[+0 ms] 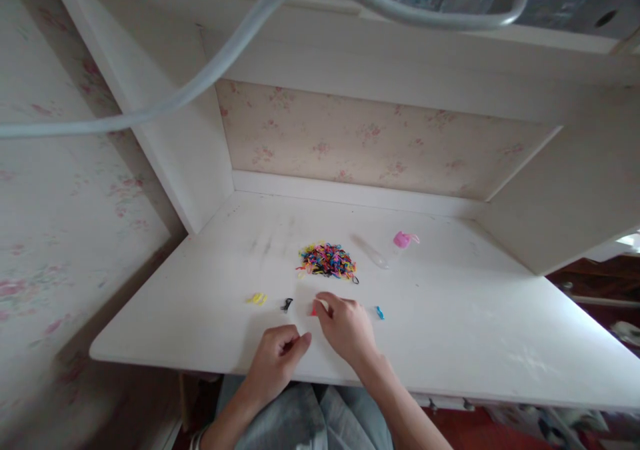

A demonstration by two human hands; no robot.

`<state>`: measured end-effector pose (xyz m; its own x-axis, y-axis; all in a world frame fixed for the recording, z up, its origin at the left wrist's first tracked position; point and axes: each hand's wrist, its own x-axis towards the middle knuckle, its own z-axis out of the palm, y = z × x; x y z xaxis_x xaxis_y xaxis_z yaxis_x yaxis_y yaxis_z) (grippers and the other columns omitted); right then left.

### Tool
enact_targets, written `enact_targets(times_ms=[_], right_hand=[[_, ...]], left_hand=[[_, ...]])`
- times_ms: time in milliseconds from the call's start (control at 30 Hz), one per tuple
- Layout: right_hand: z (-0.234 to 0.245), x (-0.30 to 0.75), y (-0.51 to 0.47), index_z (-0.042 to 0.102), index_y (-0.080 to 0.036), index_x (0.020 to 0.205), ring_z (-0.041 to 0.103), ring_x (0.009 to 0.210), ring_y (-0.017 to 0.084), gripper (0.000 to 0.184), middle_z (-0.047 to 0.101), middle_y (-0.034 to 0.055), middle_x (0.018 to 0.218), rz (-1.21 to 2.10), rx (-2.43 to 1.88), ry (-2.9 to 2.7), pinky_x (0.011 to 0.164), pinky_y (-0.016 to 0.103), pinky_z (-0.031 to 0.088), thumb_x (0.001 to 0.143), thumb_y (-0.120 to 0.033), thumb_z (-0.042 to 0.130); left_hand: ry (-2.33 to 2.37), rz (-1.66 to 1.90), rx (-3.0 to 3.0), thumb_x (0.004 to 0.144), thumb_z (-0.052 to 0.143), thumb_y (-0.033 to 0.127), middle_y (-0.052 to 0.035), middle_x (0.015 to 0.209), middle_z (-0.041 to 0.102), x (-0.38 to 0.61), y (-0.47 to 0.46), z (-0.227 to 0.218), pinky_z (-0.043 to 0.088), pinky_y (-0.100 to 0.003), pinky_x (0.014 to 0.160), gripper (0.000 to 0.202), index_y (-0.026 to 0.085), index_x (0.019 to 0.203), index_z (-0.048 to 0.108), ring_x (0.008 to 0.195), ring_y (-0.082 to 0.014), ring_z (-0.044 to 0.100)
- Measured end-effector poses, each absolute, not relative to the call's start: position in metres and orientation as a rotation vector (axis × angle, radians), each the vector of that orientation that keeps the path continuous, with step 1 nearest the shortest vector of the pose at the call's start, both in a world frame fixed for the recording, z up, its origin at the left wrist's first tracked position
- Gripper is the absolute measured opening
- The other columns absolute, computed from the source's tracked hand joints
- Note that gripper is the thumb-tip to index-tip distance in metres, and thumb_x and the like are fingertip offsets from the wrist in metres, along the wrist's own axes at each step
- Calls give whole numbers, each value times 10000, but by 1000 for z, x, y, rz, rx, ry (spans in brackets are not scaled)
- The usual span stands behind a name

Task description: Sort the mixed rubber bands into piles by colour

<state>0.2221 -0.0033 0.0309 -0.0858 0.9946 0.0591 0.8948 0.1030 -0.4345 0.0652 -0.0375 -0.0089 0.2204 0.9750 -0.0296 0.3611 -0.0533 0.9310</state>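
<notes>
A heap of small coloured elastic bands [327, 261] lies in the middle of the white desk [450, 330]. In a row nearer me lie a yellow band [257, 299], a black band [287, 303], a red band [314, 311] and a blue band [380, 313]. My right hand [345, 327] rests on the desk with its fingertips pinched at the red band. My left hand [277, 357] lies beside it near the front edge, fingers curled in loosely; whether it holds anything is hidden.
A clear bottle with a pink cap [395, 247] lies on its side right of the heap. White side panels [200, 150] and a floral back wall enclose the desk. A grey hose [240, 43] hangs across the top. My knees are under the front edge.
</notes>
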Motion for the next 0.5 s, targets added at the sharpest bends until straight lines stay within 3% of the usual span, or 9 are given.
enact_targets(times_ms=[133, 500], right_hand=[[42, 201, 32, 610, -308, 1143, 647, 812, 203, 344, 700, 55, 916, 299, -2017, -2276, 675, 269, 418, 904, -404, 382], [26, 172, 71, 654, -177, 952, 657, 821, 230, 287, 683, 124, 903, 266, -1968, -2438, 667, 296, 446, 850, -124, 391]], left_hand=[[1297, 860, 1608, 861, 449, 439, 59, 514, 257, 63, -38, -11, 192, -230, 485, 455, 179, 522, 293, 502, -68, 273], [1278, 870, 1614, 865, 446, 429, 51, 518, 291, 65, -38, -9, 206, -231, 489, 447, 177, 528, 295, 507, -68, 291]])
